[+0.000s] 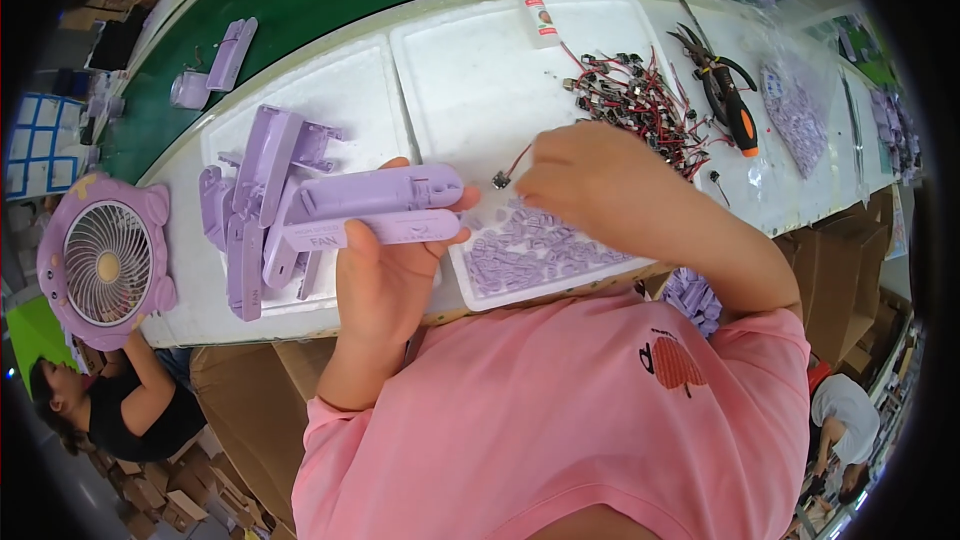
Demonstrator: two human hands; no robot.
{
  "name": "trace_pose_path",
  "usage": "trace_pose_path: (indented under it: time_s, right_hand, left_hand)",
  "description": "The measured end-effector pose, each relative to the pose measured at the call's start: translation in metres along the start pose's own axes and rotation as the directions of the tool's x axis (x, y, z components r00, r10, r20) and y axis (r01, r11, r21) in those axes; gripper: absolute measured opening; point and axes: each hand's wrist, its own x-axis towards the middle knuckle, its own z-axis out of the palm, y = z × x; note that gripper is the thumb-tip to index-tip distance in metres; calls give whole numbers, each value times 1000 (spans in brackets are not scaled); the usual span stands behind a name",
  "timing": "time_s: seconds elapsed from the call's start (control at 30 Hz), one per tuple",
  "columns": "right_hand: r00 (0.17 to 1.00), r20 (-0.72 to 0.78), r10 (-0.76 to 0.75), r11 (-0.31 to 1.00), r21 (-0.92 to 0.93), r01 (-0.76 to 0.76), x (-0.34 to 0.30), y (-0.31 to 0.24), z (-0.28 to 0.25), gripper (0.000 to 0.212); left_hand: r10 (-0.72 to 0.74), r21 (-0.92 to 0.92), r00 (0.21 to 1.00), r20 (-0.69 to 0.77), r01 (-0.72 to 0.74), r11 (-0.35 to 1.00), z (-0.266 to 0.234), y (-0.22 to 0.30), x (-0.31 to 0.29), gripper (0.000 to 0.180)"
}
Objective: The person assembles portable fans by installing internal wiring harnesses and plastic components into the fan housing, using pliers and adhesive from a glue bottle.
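My left hand (pixel 385 275) is closed around a pair of purple plastic fan handle shells (pixel 370 195), one showing its hollow inside and the other its printed outer face. Over the white foam tray, my right hand (pixel 580 175) has its fingers curled together. A small circuit board (pixel 502 180) on a red wire hangs from beside those fingers, which seem to pinch the wire; their tips are partly hidden. Just below lies a spread of small purple plastic pieces (pixel 530 250). More purple handle shells (pixel 265 175) are piled left of my left hand.
A heap of wired circuit boards (pixel 640 105) lies beyond my right hand, with pliers (pixel 725 90) to its right. A glue bottle (pixel 537 15) stands at the back. A bag of purple parts (pixel 795 115) lies far right. At left are a purple fan (pixel 107 260) and another person (pixel 130 395).
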Motion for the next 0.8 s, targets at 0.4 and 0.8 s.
trace_pose_path:
  time_s: [0.4, 0.8]
  right_hand:
    - [948, 170, -269, 963, 39, 266, 41, -12, 26, 8]
    - [983, -183, -9, 970, 238, 53, 27, -23, -10, 6]
  left_hand:
    - [66, -44, 997, -47, -68, 997, 2, 4, -20, 60]
    - [143, 387, 990, -15, -126, 914, 38, -18, -30, 64]
